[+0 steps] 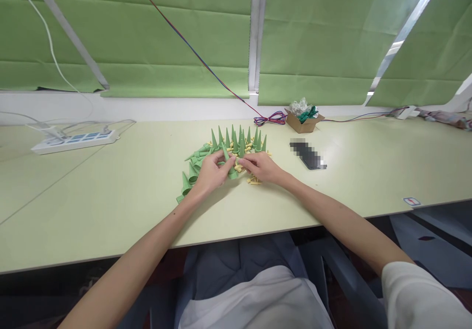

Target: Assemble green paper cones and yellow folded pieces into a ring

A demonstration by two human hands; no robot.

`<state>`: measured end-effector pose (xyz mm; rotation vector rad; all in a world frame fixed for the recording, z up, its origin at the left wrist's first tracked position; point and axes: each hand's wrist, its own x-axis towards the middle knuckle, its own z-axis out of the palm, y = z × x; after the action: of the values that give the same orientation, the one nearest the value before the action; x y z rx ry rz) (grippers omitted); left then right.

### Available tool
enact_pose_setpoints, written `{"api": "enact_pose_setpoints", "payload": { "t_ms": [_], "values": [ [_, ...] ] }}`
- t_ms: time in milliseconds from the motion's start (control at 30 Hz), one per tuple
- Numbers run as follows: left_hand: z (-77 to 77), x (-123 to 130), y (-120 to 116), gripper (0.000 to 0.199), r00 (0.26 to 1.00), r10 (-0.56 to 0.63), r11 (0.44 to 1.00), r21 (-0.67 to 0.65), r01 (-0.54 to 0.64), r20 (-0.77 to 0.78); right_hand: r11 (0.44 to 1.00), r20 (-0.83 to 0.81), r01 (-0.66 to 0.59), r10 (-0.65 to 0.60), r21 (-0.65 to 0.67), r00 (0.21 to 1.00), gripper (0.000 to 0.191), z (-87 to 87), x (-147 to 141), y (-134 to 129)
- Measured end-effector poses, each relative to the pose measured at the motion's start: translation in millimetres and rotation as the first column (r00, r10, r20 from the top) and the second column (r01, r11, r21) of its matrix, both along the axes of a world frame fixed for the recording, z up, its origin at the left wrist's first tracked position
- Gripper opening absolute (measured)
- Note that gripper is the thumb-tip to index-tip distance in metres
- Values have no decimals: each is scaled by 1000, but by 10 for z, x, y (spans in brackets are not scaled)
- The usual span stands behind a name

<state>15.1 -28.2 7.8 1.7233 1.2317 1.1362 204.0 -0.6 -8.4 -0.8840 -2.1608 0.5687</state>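
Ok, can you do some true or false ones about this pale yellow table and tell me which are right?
1. The left hand holds a tapered green plastic cone, with the right hand close by. True.
2. A bundled red-and-blue cable lies beside the small brown cardboard box. True.
3. That box is closed flat. False: it is open, with crumpled clear plastic sticking up out of it.
4. Every other cone stands upright. False: many upright green cones stand at the back, but tipped green cones lie at the group's left.
5. The long white power strip lies to the left of the cones. True.
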Motion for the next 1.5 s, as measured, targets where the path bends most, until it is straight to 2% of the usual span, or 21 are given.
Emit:
{"api": "enact_pose_setpoints", "payload": {
  "t_ms": [67,200,367,567,800,867,1000,1133,1267,1500],
  "values": [
    [-9,-4,9,32,1000,-1,1000,10,1,4,1000,-11,-1,1,-16,1000,45,0,3,-6],
    [-18,-8,17,33,1000,17,1000,25,-17,6,998,-72,-47,44,-44,996,23,-12,11,-10],
    [-14,2,12,32,1000,28,999,23,-28,-3,996,-90,-70,65,-52,994,15,-17,13,-14],
    [4,4,1,32,999,21,999,30,-21,-30,998,-44,-46,44,-34,998,20,-1,1,-20],
    [2,3,-4,31,1000,14,999,30,-13,-26,998,8,-38,38,-50,999,49,-4,3,-8],
    [-9,1,2,32,1000,14,999,30,-13,-20,998,-1,-35,35,-61,999,47,-4,3,-9],
    [-24,-3,19,31,1000,27,999,48,-26,-16,998,-39,-38,36,-56,999,28,-10,5,-13],
    [-20,-1,22,29,999,37,997,73,-34,-39,996,-63,-75,73,-43,995,20,-23,8,-9],
    [-10,1,15,28,998,44,996,75,-40,-50,996,-51,-75,73,-53,996,18,-28,6,-7],
    [-27,-5,24,29,996,37,996,83,-30,-80,999,12,-36,36,-34,999,31,-20,-1,-7]
  ]
}}
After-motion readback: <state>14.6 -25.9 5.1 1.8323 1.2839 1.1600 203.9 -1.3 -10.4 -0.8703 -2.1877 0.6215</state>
